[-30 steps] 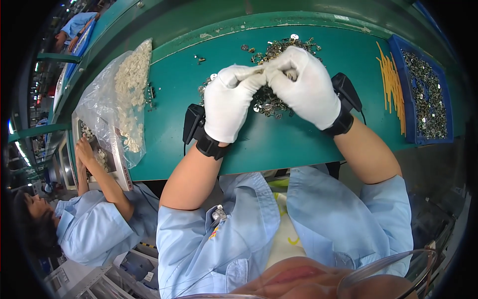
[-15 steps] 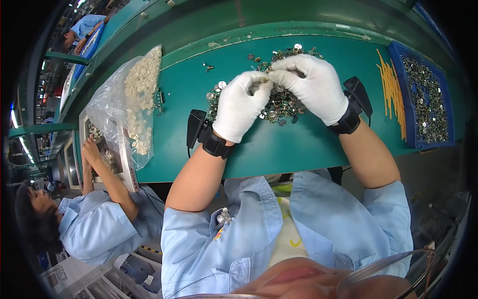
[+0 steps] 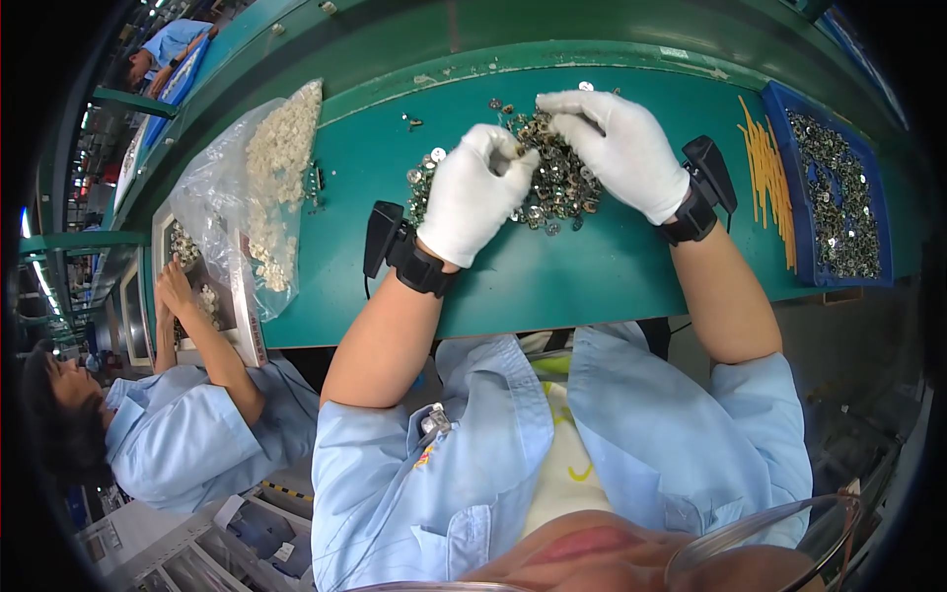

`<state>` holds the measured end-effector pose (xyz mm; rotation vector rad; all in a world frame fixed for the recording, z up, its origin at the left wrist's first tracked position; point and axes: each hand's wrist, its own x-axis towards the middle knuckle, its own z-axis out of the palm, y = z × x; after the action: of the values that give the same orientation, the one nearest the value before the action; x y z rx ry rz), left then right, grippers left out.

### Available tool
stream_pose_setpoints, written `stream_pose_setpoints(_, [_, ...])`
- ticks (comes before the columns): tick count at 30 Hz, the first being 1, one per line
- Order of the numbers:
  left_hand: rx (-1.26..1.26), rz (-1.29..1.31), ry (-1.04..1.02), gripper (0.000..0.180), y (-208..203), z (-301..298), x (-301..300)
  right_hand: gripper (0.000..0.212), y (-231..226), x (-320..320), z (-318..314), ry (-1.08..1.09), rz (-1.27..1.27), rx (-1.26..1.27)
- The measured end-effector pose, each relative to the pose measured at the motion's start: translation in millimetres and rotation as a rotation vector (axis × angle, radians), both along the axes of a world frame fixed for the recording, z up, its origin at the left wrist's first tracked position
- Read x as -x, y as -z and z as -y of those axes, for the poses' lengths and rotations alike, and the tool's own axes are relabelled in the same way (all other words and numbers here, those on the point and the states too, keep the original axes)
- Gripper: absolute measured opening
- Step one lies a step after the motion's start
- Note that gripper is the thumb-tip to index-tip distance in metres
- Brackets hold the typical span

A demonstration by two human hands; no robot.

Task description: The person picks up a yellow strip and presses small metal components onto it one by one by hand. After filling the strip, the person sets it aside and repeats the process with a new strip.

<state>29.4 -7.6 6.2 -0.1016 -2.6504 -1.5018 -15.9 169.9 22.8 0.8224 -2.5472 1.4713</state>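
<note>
My left hand (image 3: pixel 475 197), in a white glove, is at the left side of a pile of small metal parts (image 3: pixel 564 183) on the green table. Its thumb and index finger close on a tiny brass-coloured metal part (image 3: pixel 521 151); the exact shape is too small to make out. My right hand (image 3: pixel 626 153), gloved as well, hovers over the right far side of the pile. Its fingers stretch left with a gap between thumb and index, and nothing shows in them. A smaller group of silver discs and parts (image 3: pixel 424 176) is partly hidden behind my left hand.
On the left lies a clear plastic bag (image 3: pixel 219 173) of small whitish pieces (image 3: pixel 281 148). To the right are several yellow sticks (image 3: pixel 769 187) beside a blue tray (image 3: pixel 804 259) holding more metal parts. A co-worker (image 3: pixel 197 424) sits at the left, handling parts in a white-framed tray (image 3: pixel 249 335).
My hands, whose fingertips met over the pile before, have moved apart. The small part stays at my left fingertips, and my right fingers have opened and drawn away, uncovering more of the pile.
</note>
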Motion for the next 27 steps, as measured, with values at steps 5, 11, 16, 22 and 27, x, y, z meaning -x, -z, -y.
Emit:
stream_pose_setpoints(5, [-0.189,-0.139,0.015,0.017,12.7,4.1,2.2,0.024,1.4,2.4,-2.3,-0.017,-0.049,-0.001])
stream_pose_setpoints(11, [-0.233,-0.103,0.051,0.015,9.6,7.2,1.4,0.023,0.2,-2.0,1.1,-0.163,-0.059,0.020])
stream_pose_setpoints(16, [-0.089,-0.186,0.088,0.015,2.4,9.6,1.9,0.020,3.8,-3.4,1.6,-0.167,-0.225,-0.146])
stream_pose_setpoints(22, [-0.186,-0.159,0.026,0.018,-2.9,12.4,1.0,0.017,-7.0,-7.6,-0.7,0.026,-0.005,0.046])
stream_pose_setpoints(27, [-0.340,-0.087,-0.168,0.027,-19.4,33.1,7.9,0.015,-4.2,2.3,-12.0,-0.036,-0.055,0.022])
